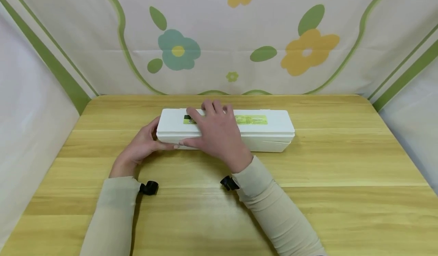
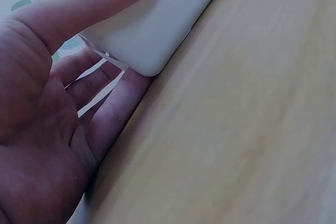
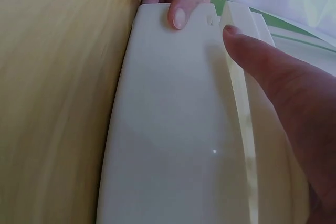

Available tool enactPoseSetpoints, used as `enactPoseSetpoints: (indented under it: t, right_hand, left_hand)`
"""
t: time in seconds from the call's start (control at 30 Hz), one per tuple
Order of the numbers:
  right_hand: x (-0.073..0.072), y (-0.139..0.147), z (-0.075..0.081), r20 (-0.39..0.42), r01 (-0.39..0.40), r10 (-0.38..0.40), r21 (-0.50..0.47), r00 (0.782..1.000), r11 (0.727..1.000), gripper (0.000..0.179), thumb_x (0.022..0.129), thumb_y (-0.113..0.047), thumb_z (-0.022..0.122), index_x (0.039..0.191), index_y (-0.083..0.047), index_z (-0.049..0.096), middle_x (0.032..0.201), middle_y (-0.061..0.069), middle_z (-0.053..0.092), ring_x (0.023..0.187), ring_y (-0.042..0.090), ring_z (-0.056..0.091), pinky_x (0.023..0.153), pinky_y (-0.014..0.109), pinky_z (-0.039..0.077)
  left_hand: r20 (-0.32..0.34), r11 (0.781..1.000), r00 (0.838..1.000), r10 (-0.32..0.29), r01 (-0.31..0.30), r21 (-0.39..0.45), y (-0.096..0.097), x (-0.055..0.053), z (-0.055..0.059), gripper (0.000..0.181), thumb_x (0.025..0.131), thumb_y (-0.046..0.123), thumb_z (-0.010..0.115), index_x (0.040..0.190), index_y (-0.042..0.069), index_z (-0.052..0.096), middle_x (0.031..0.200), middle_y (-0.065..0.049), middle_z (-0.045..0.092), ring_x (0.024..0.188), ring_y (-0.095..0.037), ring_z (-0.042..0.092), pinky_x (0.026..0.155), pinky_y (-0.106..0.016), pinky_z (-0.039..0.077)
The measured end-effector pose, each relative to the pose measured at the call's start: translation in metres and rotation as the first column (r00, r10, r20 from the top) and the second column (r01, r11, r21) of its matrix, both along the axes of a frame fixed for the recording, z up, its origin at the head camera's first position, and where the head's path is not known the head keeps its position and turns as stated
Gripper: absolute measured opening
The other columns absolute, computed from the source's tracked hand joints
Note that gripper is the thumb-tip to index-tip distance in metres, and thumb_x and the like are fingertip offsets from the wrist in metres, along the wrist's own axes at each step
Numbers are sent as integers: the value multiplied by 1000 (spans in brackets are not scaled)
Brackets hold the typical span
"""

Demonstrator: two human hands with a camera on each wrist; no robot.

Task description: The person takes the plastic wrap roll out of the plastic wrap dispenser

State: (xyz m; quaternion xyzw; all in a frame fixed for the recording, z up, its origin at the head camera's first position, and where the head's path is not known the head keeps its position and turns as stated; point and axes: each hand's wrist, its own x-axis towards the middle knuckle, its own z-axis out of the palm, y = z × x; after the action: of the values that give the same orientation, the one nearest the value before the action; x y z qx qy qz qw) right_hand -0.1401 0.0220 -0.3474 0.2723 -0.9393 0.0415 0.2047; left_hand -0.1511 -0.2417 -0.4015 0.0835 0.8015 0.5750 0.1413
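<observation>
A long white lidded box (image 1: pixel 270 142) lies crosswise on the wooden table, a yellow-green label (image 1: pixel 252 120) along its lid (image 1: pixel 278 124). My left hand (image 1: pixel 145 143) grips the box's left end, thumb against the front wall and fingers round the end and back, as the left wrist view also shows. Spread across the lid, my right hand (image 1: pixel 220 134) has its fingers bent toward the far edge. Its thumb (image 3: pixel 257 56) lies at the lid's front edge in the right wrist view. Part of the label is hidden under the right hand.
The wooden table (image 1: pixel 342 164) meets a hanging cloth (image 1: pixel 219 27) with printed flowers behind the box. More cloth hangs at the left and right sides. A black wrist mount (image 1: pixel 149 188) sticks out from the left sleeve, another black mount (image 1: pixel 229 183) from the right.
</observation>
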Motion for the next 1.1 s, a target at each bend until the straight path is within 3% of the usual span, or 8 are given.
enactPoseSetpoints:
  t: [0.2,0.47,0.6,0.77,0.9,1.1]
  right_hand:
    - [3,4,1,40,34,-36,36,999,999,90,81,-86,72,149,-29,59,133,7,60,123,30,57,102,54,48]
    - [5,15,7,136,-11,12,-8,991,1000,73,84,-52,78,144,-18,56,137,12,56,129,32,53,112,53,46]
    - [7,25,14,215,-46,48,-14,975,999,78,90,-61,80,153,-22,57,143,13,57,135,33,53,119,49,44]
    - [11,36,22,301,-16,-5,70,954,997,81,96,-77,62,165,-42,42,159,10,51,148,37,44,122,62,34]
    - [10,44,17,281,-11,-13,87,960,996,74,100,-78,53,166,-49,35,153,10,50,140,36,44,114,61,37]
    - [6,52,7,149,-51,42,55,988,997,71,99,-76,57,161,-42,48,143,11,59,130,35,54,104,57,45]
  left_hand:
    - [5,1000,1000,9,-8,-12,1,2,1,107,82,7,94,168,31,36,160,0,47,134,-23,46,106,-27,45]
    - [9,1000,1000,21,-21,0,3,2,2,108,80,11,97,167,33,37,162,3,46,141,-21,44,111,-29,43]
    - [8,1000,1000,21,-21,-1,3,1,1,107,80,11,97,166,32,39,162,2,47,141,-21,44,113,-34,41]
    - [5,1000,1000,23,-23,-10,4,1,1,107,80,11,97,167,32,38,162,2,47,140,-22,45,113,-34,42]
    - [2,1000,1000,22,-22,-15,3,2,1,109,80,12,97,168,33,37,162,1,47,138,-22,47,108,-27,46]
    - [-2,999,1000,21,-21,-29,3,2,0,110,79,14,98,168,34,35,161,0,48,137,-22,47,107,-24,46]
